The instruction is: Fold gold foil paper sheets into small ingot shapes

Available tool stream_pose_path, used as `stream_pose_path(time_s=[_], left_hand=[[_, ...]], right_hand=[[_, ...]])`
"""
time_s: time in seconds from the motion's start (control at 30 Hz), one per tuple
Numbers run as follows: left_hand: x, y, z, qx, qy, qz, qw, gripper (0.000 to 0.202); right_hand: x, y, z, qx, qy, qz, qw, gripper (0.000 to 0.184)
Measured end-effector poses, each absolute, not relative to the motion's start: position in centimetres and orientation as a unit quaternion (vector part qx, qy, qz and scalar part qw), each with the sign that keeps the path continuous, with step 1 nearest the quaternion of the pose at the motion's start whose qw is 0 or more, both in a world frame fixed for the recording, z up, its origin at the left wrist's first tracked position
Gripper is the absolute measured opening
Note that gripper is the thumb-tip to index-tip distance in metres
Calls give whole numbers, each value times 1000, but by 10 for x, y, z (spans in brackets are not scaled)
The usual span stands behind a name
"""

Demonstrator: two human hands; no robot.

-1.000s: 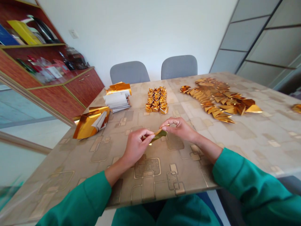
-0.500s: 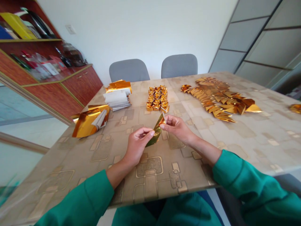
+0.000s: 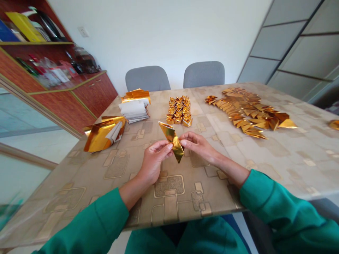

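Note:
A folded piece of gold foil paper is held just above the table, slanting from upper left to lower right. My left hand pinches it between thumb and fingers at its left edge. On the other side, my right hand has its thumb and fingers closed on the right edge; the fingertips are partly behind the foil. Just beyond stands a block of folded gold foil ingots in tight rows. Pointed folded foil pieces lie fanned out in overlapping rows to the right.
A stack of foil sheets with white backs and loosely bent gold sheets lie at the left. The patterned tablecloth covers the table. Two grey chairs stand at the far side. One more gold piece sits at the right edge.
The foil piece has turned: its top end leaned right before and now leans left. My right hand has moved slightly down along it. The view has shifted a little.

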State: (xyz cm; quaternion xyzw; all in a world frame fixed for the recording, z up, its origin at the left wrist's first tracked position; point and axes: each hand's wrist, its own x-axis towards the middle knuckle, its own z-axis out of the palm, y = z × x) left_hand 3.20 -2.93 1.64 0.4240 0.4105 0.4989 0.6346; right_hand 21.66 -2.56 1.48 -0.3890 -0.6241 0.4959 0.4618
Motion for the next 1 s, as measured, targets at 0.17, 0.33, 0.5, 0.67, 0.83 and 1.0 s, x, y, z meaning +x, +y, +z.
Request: stream_pose_path(time_s=[0.17, 0.33, 0.5, 0.67, 0.83, 1.0], left_hand=[[33, -30, 16, 399, 408, 530, 627, 30], [32, -31, 18, 406, 404, 508, 643, 28], [31, -30, 21, 411, 422, 502, 633, 30], [25, -22, 19, 379, 430, 516, 636, 31], [19, -17, 19, 289, 399, 530, 690, 30], [24, -27, 19, 256, 399, 490, 732, 26]], right_hand=[[210, -31, 9, -402, -657, 455, 447, 32], [210, -33, 12, -411, -693, 383, 452, 23], [209, -33, 13, -413, -691, 388, 449, 22], [217, -29, 13, -407, -682, 416, 444, 22], [224, -28, 13, -389, -766, 247, 448, 46], [217, -32, 16, -304, -844, 137, 421, 35]])
